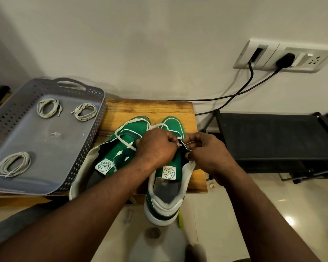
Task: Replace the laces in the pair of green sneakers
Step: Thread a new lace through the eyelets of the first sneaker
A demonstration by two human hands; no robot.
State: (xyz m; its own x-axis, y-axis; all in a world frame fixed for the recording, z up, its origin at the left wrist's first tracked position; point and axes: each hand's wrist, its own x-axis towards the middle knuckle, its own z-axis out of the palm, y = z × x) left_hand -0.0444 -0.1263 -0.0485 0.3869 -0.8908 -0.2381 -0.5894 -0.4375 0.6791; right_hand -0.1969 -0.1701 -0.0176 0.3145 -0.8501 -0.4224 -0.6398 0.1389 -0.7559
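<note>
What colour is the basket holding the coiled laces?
The basket is bluish grey, its walls patterned with small holes; the head view shows it.

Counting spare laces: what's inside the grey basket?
The grey basket holds three coiled laces: far-left lace, far-right lace, near-left lace; also a small scrap mid-floor. Nothing inside appears covered.

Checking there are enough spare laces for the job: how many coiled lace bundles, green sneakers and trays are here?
Coiled lace bundles: 3
Green sneakers: 2
Grey tray: 1
Total: 6
</note>
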